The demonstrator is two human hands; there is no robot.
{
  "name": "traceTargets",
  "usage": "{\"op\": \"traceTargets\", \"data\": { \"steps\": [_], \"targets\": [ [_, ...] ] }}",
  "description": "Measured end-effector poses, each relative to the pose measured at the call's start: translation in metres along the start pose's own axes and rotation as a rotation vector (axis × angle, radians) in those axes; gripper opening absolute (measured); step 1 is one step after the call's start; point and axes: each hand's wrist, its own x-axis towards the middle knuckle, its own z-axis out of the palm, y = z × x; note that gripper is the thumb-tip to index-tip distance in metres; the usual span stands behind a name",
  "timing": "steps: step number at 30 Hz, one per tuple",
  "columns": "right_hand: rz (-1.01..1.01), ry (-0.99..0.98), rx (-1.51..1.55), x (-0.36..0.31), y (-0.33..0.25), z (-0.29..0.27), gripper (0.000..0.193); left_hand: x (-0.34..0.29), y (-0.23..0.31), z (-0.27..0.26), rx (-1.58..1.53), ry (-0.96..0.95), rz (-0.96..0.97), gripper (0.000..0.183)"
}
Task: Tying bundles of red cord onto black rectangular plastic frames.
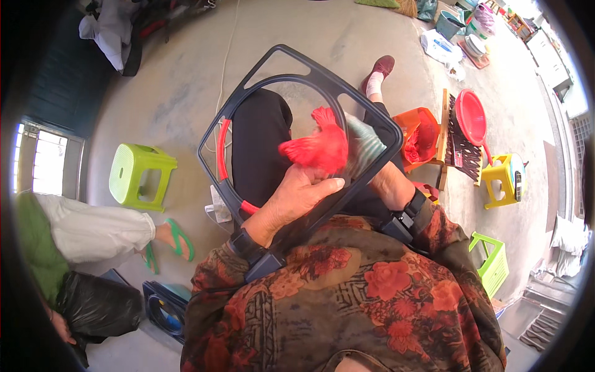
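A dark plastic frame (289, 56) with a large round opening rests across my lap. Red wrapping (222, 150) covers parts of the ring's left side. My left hand (297, 195), bare with the thumb stretched out, holds a bundle of soft red material (322, 149) inside the opening; the bundle is blurred and hides the fingertips. Close by on the right, my right hand (365, 147) wears a striped pale-green and white glove. It is beside the ring's right side, partly behind the frame, and its fingers are smeared by motion.
An orange bag (404, 121) with red material stands to my right, near a red basin (471, 116) and a yellow stool (505, 181). Left are a lime-green stool (142, 177) and another person's leg (102, 226) beside a black plastic bag (99, 304). Another green stool (491, 263) is lower right.
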Motion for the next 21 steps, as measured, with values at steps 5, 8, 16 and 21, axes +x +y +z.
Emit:
{"op": "traceTargets", "data": {
  "steps": [5,8,16,21],
  "targets": [
    [0.184,-0.468,0.332,-0.003,-0.002,0.001,0.063,-0.002,0.005,-0.006,0.028,-0.063,0.046,0.017],
    [0.130,-0.606,0.280,0.000,-0.003,-0.003,0.068,-0.007,0.005,-0.014,0.081,-0.072,-0.043,0.020],
    [-0.075,-0.132,0.234,0.002,-0.007,-0.029,0.015,-0.019,-0.005,-0.057,-0.140,0.187,-0.048,0.017],
    [0.029,0.030,0.013,0.002,-0.018,-0.021,0.016,-0.017,-0.012,-0.059,-0.134,0.225,0.035,0.015]
  ]
}}
